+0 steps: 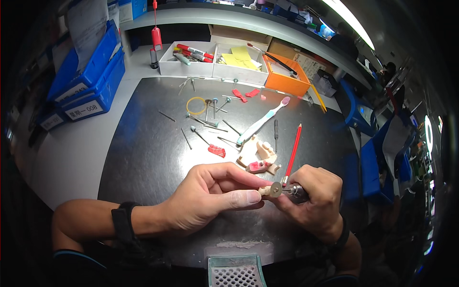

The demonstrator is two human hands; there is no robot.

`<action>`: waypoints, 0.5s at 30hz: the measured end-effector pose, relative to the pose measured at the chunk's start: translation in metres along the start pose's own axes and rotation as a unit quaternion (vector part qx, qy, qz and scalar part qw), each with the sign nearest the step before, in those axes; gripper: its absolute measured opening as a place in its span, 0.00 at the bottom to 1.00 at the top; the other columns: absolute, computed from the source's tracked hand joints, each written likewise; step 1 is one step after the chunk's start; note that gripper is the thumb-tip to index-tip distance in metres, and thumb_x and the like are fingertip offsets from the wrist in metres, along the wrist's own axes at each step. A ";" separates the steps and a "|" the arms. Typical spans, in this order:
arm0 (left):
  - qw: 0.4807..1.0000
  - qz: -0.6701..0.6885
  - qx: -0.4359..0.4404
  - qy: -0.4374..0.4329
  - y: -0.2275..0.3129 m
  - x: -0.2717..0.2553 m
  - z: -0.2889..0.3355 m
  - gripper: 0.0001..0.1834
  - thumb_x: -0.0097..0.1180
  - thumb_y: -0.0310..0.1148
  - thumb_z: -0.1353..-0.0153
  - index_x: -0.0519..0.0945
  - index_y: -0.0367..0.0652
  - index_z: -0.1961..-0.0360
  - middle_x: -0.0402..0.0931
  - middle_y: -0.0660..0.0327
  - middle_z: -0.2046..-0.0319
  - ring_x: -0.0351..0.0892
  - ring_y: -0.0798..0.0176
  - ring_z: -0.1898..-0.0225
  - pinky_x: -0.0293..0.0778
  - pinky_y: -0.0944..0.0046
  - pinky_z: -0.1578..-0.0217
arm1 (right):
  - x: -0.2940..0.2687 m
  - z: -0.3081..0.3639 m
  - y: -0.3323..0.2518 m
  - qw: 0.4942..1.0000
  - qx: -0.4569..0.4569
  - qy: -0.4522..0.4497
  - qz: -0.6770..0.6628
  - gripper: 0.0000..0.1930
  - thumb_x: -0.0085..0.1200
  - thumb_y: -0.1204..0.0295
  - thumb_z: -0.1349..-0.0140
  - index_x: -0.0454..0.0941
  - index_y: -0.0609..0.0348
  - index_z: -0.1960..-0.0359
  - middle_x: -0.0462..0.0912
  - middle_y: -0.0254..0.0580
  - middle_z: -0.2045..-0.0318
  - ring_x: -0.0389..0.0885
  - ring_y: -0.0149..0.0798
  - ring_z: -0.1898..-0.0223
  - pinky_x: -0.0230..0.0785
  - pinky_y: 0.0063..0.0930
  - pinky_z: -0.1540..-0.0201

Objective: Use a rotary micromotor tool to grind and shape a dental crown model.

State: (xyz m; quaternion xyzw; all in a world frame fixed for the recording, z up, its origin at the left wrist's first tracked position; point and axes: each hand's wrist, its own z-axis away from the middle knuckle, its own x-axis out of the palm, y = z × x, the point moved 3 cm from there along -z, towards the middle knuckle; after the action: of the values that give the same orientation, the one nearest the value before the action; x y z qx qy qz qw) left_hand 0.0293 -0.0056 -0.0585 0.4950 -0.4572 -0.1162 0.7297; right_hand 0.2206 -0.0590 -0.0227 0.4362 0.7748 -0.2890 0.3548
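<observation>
Between thumb and fingers, my left hand pinches a small cream dental piece, mostly covered by the fingertips. My right hand is wrapped round a metal rotary handpiece. A thin round grinding disc on its tip stands right against the dental piece; whether the two touch, I cannot tell. Just beyond my hands lies a cream dental model with a pink gum part. A red pencil lies past the right hand.
Several burs, a toothbrush, a yellow rubber band and red scraps lie on the dark mat. White trays and an orange box line the back. Blue bins stand left; a perforated tray sits at the front.
</observation>
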 end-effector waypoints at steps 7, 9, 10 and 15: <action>1.000 -0.007 -0.012 0.013 0.000 0.000 0.001 0.10 0.55 0.20 0.35 0.76 0.31 0.52 0.77 0.41 0.47 0.79 0.51 0.44 0.77 0.53 0.41 | -0.002 0.000 -0.001 1.000 0.020 -0.010 -0.016 0.19 0.74 0.64 0.58 0.72 0.57 0.80 0.73 0.39 0.84 0.72 0.42 0.84 0.61 0.34 0.80; 1.000 -0.004 -0.015 0.016 0.000 0.000 0.001 0.10 0.55 0.20 0.35 0.76 0.31 0.52 0.76 0.41 0.47 0.79 0.51 0.44 0.77 0.53 0.41 | -0.001 0.000 -0.002 0.999 0.016 -0.020 -0.019 0.19 0.75 0.64 0.59 0.73 0.57 0.79 0.73 0.40 0.83 0.73 0.43 0.84 0.62 0.34 0.79; 1.000 -0.001 -0.015 0.018 0.000 0.000 0.000 0.10 0.55 0.20 0.35 0.76 0.31 0.52 0.76 0.41 0.47 0.79 0.51 0.44 0.77 0.53 0.41 | 0.000 0.001 -0.002 0.999 0.022 -0.031 -0.024 0.19 0.75 0.64 0.59 0.73 0.57 0.79 0.73 0.40 0.83 0.73 0.43 0.83 0.62 0.34 0.79; 1.000 0.004 -0.014 0.023 0.000 0.001 0.001 0.10 0.56 0.20 0.35 0.76 0.31 0.53 0.76 0.40 0.47 0.79 0.51 0.45 0.77 0.53 0.41 | 0.000 0.001 -0.001 1.000 0.005 0.005 0.004 0.20 0.72 0.54 0.55 0.76 0.54 0.77 0.69 0.36 0.85 0.72 0.41 0.85 0.64 0.33 0.81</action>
State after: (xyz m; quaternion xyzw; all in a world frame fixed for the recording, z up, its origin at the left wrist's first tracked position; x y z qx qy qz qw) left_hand 0.0292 -0.0067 -0.0576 0.4849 -0.4407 -0.1081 0.7476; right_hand 0.2199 -0.0600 -0.0230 0.4423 0.7736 -0.2895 0.3495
